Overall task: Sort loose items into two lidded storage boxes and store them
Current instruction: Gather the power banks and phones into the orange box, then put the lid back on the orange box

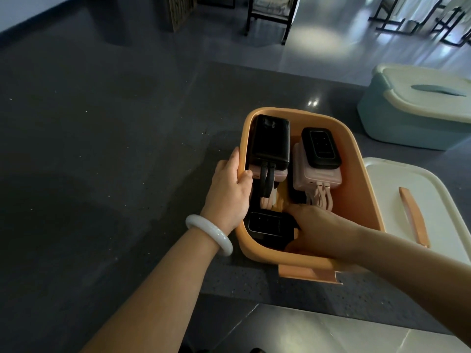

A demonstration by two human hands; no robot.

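Left hand (229,184) grips the left rim of the orange box (362,179); right hand (321,230) on the black power bank (267,226) at its near end, grip hidden, cannot tell; seat it flat, clear of cables (321,197).

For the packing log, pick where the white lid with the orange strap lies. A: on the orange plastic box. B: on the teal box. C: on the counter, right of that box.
C: the white lid with the orange strap lies flat on the dark counter beside the open orange plastic box.
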